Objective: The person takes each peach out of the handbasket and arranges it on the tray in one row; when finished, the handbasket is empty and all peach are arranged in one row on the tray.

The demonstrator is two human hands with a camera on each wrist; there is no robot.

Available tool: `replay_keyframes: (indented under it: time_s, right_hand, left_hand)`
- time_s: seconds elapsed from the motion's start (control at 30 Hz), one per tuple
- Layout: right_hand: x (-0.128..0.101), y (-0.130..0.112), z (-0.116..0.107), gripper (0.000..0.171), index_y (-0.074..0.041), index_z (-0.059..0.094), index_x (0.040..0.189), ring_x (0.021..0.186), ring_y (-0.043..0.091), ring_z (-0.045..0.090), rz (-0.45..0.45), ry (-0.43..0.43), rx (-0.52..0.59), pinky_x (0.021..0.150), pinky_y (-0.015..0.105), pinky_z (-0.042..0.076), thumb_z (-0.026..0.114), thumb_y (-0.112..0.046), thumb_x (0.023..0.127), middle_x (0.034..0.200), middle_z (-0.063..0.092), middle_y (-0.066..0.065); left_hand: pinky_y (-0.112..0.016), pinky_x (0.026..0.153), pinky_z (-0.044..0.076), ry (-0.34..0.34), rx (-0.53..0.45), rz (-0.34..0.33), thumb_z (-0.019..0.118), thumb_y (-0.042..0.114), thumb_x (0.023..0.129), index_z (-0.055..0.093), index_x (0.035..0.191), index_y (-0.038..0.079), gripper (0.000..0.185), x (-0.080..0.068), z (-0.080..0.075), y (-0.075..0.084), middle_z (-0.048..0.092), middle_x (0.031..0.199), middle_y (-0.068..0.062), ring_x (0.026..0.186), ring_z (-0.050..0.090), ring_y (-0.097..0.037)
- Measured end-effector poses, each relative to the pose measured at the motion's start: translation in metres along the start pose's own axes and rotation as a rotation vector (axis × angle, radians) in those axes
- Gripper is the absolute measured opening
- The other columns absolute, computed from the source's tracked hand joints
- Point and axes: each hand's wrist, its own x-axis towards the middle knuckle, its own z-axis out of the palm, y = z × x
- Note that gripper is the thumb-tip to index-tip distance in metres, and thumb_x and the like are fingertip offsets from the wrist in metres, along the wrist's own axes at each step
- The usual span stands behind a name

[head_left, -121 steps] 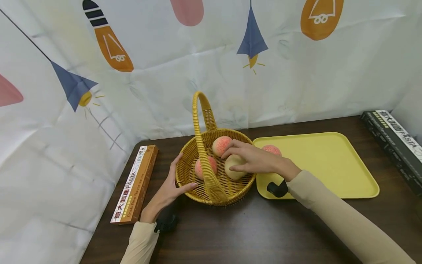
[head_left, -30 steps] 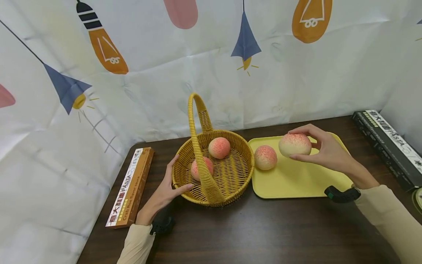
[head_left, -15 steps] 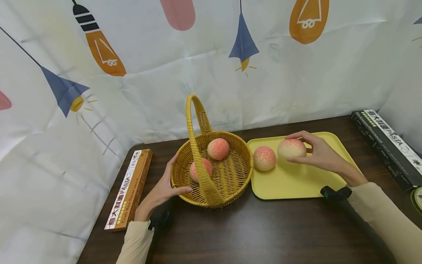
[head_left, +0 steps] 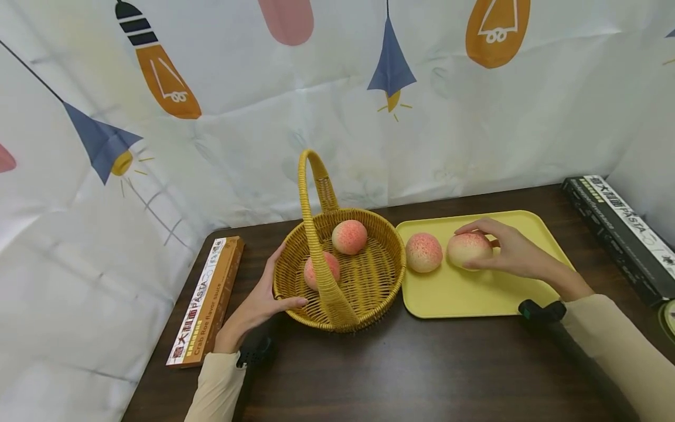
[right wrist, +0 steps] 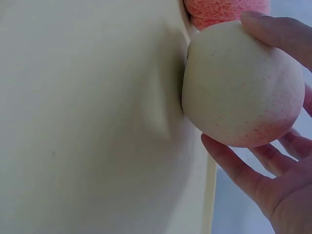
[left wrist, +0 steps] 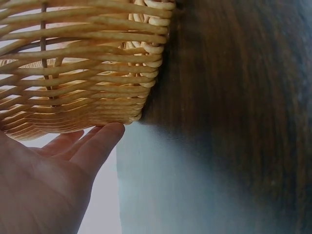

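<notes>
My right hand [head_left: 503, 249] holds a cream-and-pink peach [head_left: 467, 249] between thumb and fingers at the yellow tray [head_left: 506, 299]. In the right wrist view this peach [right wrist: 239, 87] appears to touch the tray surface. Another peach [head_left: 424, 252] sits to its left on the tray. My left hand [head_left: 258, 305] holds the left side of a yellow wicker basket [head_left: 387, 234], thumb over the near rim and fingers along the outside. The left wrist view shows those fingers against the woven wall [left wrist: 78, 73]. Inside the basket lie two peaches, one at the back [head_left: 349, 237] and one partly behind the handle [head_left: 312, 272].
An orange pasta box [head_left: 211, 299] lies left of the basket on the dark table [head_left: 401, 369]. On the far right lies a black pasta box [head_left: 614, 240], with part of a green round object [head_left: 670, 319] near it. A printed cloth hangs behind.
My right hand has taken a peach out of the basket, carried it right and lowered it to the tray beside the other peach. The left hand has stayed on the basket.
</notes>
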Motion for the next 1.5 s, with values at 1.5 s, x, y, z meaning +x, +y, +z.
replay_keyframes:
  time_s: [1.5]
  right_hand:
    - [0.018, -0.016, 0.002, 0.058, -0.010, 0.068, 0.132, 0.116, 0.009, 0.056, -0.114, 0.003, -0.044, 0.096, 0.042, 0.053, 0.092, -0.007, 0.079, 0.126, 0.066, 0.005]
  left_hand:
    - [-0.034, 0.108, 0.043, 0.000, -0.043, -0.018, 0.088, 0.026, 0.086, 0.002, 0.169, 0.023, 0.120, 0.001, 0.001, 0.001, 0.018, 0.168, -0.021, 0.147, 0.035, -0.042]
